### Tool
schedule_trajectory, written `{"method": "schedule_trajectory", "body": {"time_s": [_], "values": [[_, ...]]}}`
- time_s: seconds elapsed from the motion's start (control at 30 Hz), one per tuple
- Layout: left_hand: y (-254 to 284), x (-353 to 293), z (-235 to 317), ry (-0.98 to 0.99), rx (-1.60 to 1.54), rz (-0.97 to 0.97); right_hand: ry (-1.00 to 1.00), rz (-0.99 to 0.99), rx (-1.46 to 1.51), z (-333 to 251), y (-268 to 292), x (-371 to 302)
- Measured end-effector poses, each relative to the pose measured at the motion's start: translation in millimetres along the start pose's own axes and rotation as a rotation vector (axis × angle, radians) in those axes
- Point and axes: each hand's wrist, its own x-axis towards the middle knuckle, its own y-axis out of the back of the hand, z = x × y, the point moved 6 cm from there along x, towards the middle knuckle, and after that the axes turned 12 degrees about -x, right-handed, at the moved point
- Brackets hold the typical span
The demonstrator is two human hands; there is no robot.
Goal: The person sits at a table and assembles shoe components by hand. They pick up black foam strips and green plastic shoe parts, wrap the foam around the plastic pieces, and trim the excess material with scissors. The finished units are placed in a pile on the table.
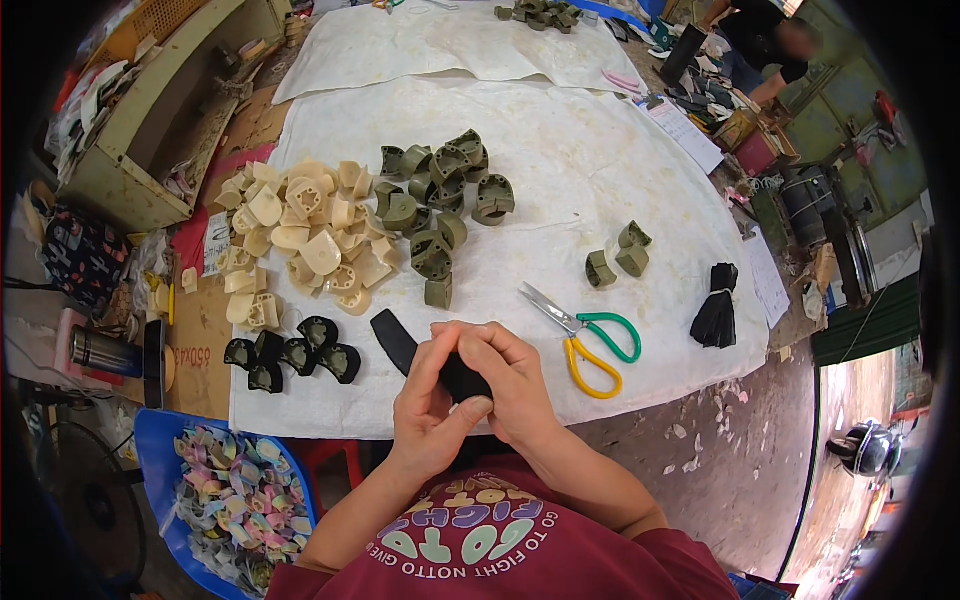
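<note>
In front of my chest, at the table's near edge, my left hand [428,410] and my right hand [512,385] are both closed around a black-covered shoe heel [465,382]. Fingers hide most of its shape. A black strip [393,340] sticks out past my left fingers, flat above the white cloth [540,260]. Several black-covered heels [297,354] stand left of my hands. To the right lies a pair of scissors [574,325], blades parted, with one green and one yellow handle. A tied bundle of black strips [715,308] rests farther right.
Bare beige heels [310,225] are heaped left of centre, with olive-green heels [440,185] beside them. A few more green heels [617,257] sit beyond the scissors. A blue tub [160,440] of colourful scraps stands lower left. Another person [755,45] is at the far right.
</note>
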Motion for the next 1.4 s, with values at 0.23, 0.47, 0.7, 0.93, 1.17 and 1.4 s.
{"method": "schedule_trajectory", "body": {"time_s": [0.23, 0.47, 0.7, 0.93, 1.17, 1.4], "values": [[4.7, -4.0, -5.7, 0.034, -0.243, 0.103, -0.031, -0.130, 0.130, -5.9, 5.9, -2.8], [9.6, -3.8, -11.3, 0.076, -0.161, 0.147, 0.088, -0.106, -0.094, -2.4, 1.5, -10.9], [13.7, -7.6, -12.7, 0.083, -0.246, 0.176, 0.096, -0.125, 0.017, -14.6, -7.1, -15.5], [15.7, -6.7, -12.8, 0.099, -0.522, 0.243, 0.228, -0.230, -0.337, -17.3, -1.0, -8.0], [28.0, -6.3, -17.2, 0.163, -0.474, 0.293, 0.718, 0.001, -1.272, -23.0, -2.9, -16.8], [14.6, -2.3, -16.5, 0.352, -0.760, 0.191, 0.002, -0.325, -0.002, 0.6, 4.2, -7.3]]}}
